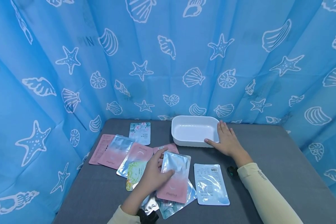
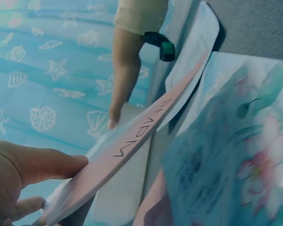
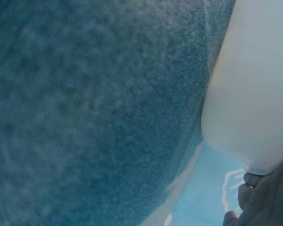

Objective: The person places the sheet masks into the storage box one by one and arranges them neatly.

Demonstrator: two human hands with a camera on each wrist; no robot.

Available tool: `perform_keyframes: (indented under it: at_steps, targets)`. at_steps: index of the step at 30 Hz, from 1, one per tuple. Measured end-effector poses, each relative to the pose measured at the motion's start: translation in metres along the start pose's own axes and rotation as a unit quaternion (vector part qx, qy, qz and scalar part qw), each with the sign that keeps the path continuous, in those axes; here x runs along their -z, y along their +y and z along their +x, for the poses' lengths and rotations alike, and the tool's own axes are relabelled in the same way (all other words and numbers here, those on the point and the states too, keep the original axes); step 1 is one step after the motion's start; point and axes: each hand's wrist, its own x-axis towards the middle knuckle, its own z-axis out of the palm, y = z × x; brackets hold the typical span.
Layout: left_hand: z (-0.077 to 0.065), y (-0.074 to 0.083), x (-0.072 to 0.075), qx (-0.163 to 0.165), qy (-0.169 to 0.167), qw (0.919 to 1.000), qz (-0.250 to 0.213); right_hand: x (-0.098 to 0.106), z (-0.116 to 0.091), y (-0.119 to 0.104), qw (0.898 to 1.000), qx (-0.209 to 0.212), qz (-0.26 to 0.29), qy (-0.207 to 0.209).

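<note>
My left hand (image 1: 156, 172) pinches a pink and silver-blue foil sachet (image 1: 175, 179), thumb across its front. In the left wrist view the sachet (image 2: 127, 153) appears nearly edge-on, raised over a sachet printed with flowers (image 2: 264, 165). My right hand (image 1: 228, 140) rests with extended fingers along the right end of a white plastic basin (image 1: 184, 143), the thumb over its front rim. Seen from the right wrist, the basin's wall (image 3: 250, 89) rises beside the cloth, with the fingers (image 3: 245, 195) at its rim.
Several sachets overlap on the left, including a pink one (image 1: 109, 158), a green one (image 1: 134, 174) and a flowered one (image 1: 140, 132). A pale blue sachet (image 1: 211, 185) lies to the right. Grey cloth (image 1: 282, 168) covers the table; a blue shell-print curtain (image 1: 168, 62) hangs behind.
</note>
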Motion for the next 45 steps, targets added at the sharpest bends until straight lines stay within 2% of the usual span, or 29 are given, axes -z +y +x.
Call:
perform_keyframes:
  at_steps: [6, 14, 21, 32, 39, 45]
  targets:
    - [0.011, 0.005, 0.006, -0.007, 0.015, 0.9991, -0.039, 0.000, 0.000, 0.000, 1.000, 0.001, -0.003, 0.005]
    - [0.030, 0.004, 0.006, -0.026, 0.041, 0.9975, -0.051, -0.001, 0.000, 0.001, 1.000, 0.000, -0.002, 0.002]
    - [0.059, 0.010, 0.009, -0.028, 0.038, 0.9976, -0.050, 0.000, -0.001, -0.002, 1.000, -0.008, 0.006, -0.002]
    - [0.103, 0.027, 0.017, -0.042, 0.075, 0.9955, -0.040, -0.002, 0.000, -0.001, 1.000, -0.004, 0.003, -0.003]
    - [0.135, 0.031, 0.010, -0.026, 0.095, 0.9949, -0.021, -0.003, 0.001, -0.001, 1.000, 0.002, 0.007, 0.009]
    - [0.156, 0.034, 0.001, -0.039, 0.128, 0.9899, -0.048, -0.003, 0.001, 0.002, 1.000, 0.004, 0.007, 0.008]
